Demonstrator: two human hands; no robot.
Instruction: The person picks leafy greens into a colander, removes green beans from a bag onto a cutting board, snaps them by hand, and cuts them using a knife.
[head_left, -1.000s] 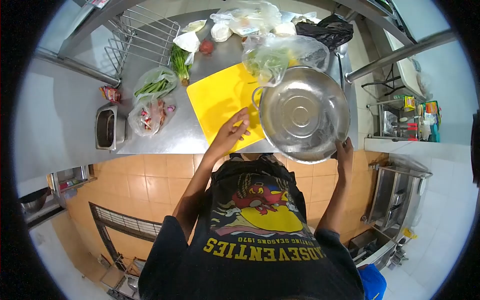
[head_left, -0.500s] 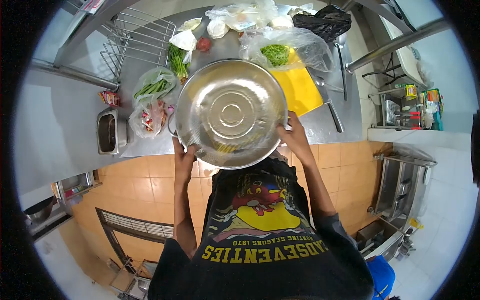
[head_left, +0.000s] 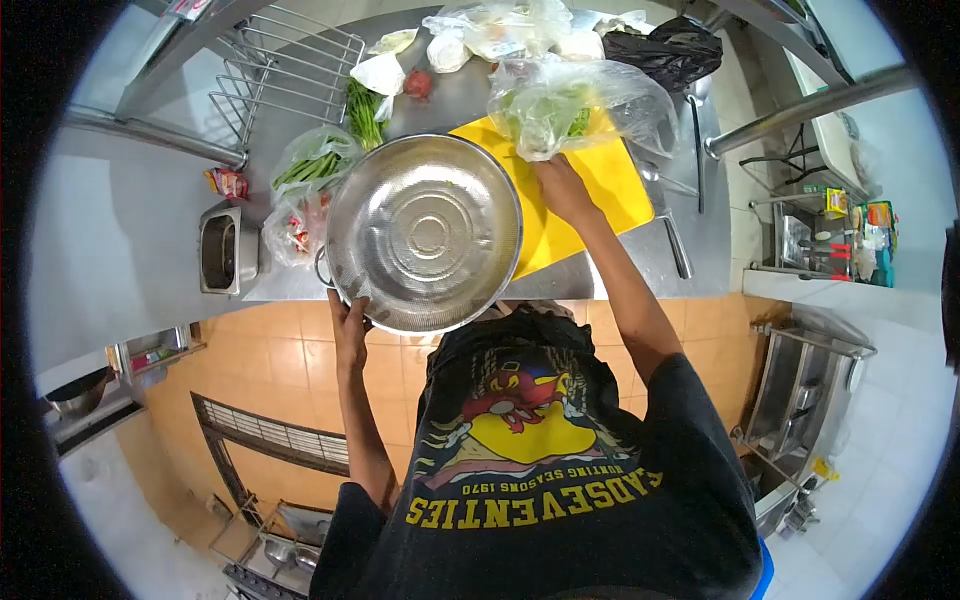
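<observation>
A large perforated metal basin sits at the left front of the counter, overlapping the yellow board. My left hand is closed on its lower left rim. My right hand reaches over the board to the near edge of a clear plastic bag with green leaves inside; its fingertips are hidden at the bag. A knife lies right of the board. Bags of green beans and of red and white pieces are left of the basin.
Behind are a wire rack, green stalks, a red onion, white bags and a black bag. A metal container stands at the left edge. Long utensils lie at the right.
The basin has moved from the right of the board to the left, uncovering the board and knife. My right hand has let go of the rim and moved up to the plastic bag.
</observation>
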